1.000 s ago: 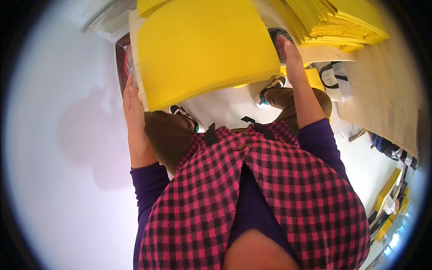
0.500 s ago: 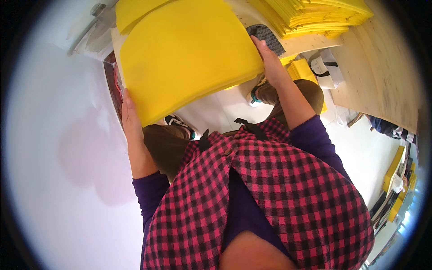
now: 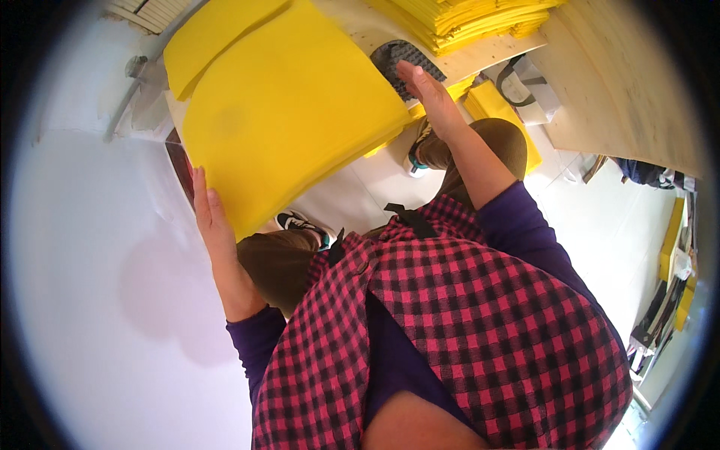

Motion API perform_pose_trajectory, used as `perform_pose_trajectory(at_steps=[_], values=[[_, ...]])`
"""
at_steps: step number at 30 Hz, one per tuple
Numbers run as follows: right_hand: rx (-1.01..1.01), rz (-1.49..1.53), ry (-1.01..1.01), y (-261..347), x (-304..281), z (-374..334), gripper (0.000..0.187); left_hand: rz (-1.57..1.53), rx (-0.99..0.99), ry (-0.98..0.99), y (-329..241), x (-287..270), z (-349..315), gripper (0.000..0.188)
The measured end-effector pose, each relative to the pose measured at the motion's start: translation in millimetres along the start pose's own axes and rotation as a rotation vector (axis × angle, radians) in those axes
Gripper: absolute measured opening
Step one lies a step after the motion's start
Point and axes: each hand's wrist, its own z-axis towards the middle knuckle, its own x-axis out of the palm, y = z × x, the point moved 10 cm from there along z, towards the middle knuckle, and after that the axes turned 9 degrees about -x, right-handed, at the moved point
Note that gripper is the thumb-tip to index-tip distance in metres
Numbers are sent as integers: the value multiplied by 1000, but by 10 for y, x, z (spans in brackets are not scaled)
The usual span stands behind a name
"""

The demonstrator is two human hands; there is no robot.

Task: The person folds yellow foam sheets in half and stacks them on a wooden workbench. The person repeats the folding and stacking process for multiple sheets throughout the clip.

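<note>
A wide, flat stack of yellow fabric-like sheets (image 3: 292, 112) lies in front of me, its near edge jutting past the wooden tabletop above my knees. My left hand (image 3: 214, 225) rests flat along the stack's left edge, fingers stretched out. On the other side, my right hand (image 3: 436, 105) is held edge-on just off the right edge, fingers straight and nothing in them. Behind those fingertips is a dark grey textured pad (image 3: 397, 64) on the table. Another yellow piece (image 3: 202, 49) overlaps the stack at the far left.
A tall pile of folded yellow pieces (image 3: 465, 22) stands at the far right of the table. Below it are a yellow bundle (image 3: 499, 112) and a white bag with a dark handle (image 3: 536, 94). A wooden panel (image 3: 622, 97) rises at right; a white wall (image 3: 97, 247) is at left.
My right hand has come away from the stack's right edge, leaving a gap. The left hand stays by the left edge. The whole view has shifted slightly.
</note>
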Motion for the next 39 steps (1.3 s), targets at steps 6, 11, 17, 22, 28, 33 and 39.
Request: perform_pose_trajectory(at_steps=[6,11,17,22,28,33,39], values=[[-1,25,-195,-182,-312,-108,35,145,308,228,-721,642,190,40],[37,-224,-212,-297,-552,-34,21,203,438,414,-1152,1330,314,40],[-437,-935,-166,33,-429,101,22,286,515,527,-1231,1976,412,43],[-485,-1093,-130,-118,-331,28,33,254,478,536,-1022,2146,445,47],[-487,-851,-205,-98,-496,107,16,211,463,545,-951,2160,485,48],[-502,-769,-232,-99,-526,119,6,208,468,554,-931,2166,468,48],[-387,-397,-343,-54,-540,-77,17,185,440,554,-905,2175,477,47]])
